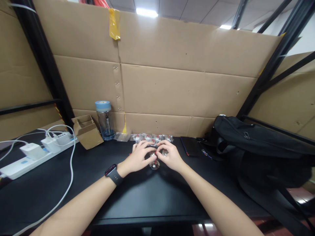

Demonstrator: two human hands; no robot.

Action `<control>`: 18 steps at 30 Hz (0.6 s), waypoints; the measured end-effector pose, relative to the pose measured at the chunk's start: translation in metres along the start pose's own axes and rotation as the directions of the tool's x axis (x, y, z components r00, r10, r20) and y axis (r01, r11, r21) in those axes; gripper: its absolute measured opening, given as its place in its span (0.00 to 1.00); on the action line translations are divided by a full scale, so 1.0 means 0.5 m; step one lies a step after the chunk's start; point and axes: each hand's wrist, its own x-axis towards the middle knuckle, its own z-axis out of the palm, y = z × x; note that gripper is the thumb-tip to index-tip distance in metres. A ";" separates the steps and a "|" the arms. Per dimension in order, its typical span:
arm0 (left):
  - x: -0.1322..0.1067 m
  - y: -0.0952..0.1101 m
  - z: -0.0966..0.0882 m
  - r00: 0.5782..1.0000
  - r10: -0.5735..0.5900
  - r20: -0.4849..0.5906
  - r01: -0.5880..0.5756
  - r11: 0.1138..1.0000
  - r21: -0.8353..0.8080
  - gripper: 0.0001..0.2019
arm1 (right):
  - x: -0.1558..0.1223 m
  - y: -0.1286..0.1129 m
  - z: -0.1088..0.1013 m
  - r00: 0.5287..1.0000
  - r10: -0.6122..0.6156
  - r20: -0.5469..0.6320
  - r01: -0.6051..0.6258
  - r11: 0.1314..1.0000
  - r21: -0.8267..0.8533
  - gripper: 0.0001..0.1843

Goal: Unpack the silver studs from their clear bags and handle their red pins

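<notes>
My left hand (pixel 139 158), with a dark watch on its wrist, and my right hand (pixel 170 156) meet over the middle of the black table. Between them stands a small shiny metal piece with a round base (pixel 154 165) and some red on its stem. The fingers of both hands curl in around its upper part, thumbs at its sides; the top is mostly hidden by them. Another shiny round bit (pixel 165 152) shows inside the curve of my right hand. Just behind the hands lies a row of clear plastic packets (pixel 154 137) with silvery and red contents.
At the left are a white power strip (pixel 22 165) with chargers and cables, an open cardboard box (pixel 90 134) and a blue-lidded bottle (pixel 104 121). A dark notebook (pixel 190 146) and a black backpack (pixel 261 147) lie right. Cardboard panels (pixel 167 88) wall the back.
</notes>
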 end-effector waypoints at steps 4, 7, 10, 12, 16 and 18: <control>-0.002 -0.008 0.014 0.999 -0.008 0.040 0.007 1.000 0.025 0.15 | -0.001 0.006 -0.005 0.999 -0.045 -0.010 0.045 0.998 -0.051 0.03; -0.002 -0.012 0.015 1.000 -0.008 0.016 0.008 0.999 0.041 0.15 | -0.002 0.012 0.000 0.999 -0.047 0.010 0.048 0.997 -0.056 0.03; -0.001 -0.014 0.019 0.999 -0.007 -0.033 0.008 0.999 0.048 0.11 | -0.003 0.014 0.012 0.998 -0.051 0.028 0.052 0.998 -0.048 0.03; -0.001 -0.014 0.023 0.997 -0.018 -0.070 0.022 0.998 0.058 0.08 | -0.004 0.014 0.019 0.998 -0.053 0.033 0.055 0.997 -0.050 0.03; 0.000 -0.017 0.023 0.993 -0.042 -0.110 0.054 0.993 0.104 0.07 | -0.007 0.014 0.020 0.998 -0.011 0.066 0.018 0.994 -0.105 0.03; -0.001 -0.022 0.017 0.993 -0.056 -0.105 0.068 0.990 0.122 0.07 | -0.011 0.013 0.014 0.989 0.029 0.146 -0.008 0.990 -0.144 0.06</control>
